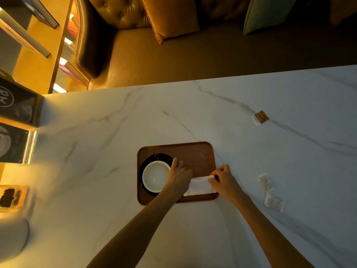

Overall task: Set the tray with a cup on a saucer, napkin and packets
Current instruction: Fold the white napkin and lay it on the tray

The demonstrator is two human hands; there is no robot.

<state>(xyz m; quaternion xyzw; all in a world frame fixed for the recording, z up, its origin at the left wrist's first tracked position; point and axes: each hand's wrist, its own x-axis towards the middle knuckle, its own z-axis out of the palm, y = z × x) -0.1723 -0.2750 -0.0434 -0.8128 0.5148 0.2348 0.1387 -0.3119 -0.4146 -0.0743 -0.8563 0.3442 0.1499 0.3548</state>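
On the marble tabletop (116,132), a brown wooden tray (193,151) carries a white cup (155,176) on a black saucer (154,157) at its left end. The right hand (222,178) pinches a folded white napkin (201,185) at the tray's near right corner, while the left hand (178,176) rests loosely curled between cup and napkin, gripping nothing. Two white packets (270,192) lie near the tabletop's right edge, a brown packet (260,117) farther back.

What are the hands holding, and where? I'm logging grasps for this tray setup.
The right hand pinches the white napkin at its far right corner. The left hand rests on the napkin's left end, beside the cup.
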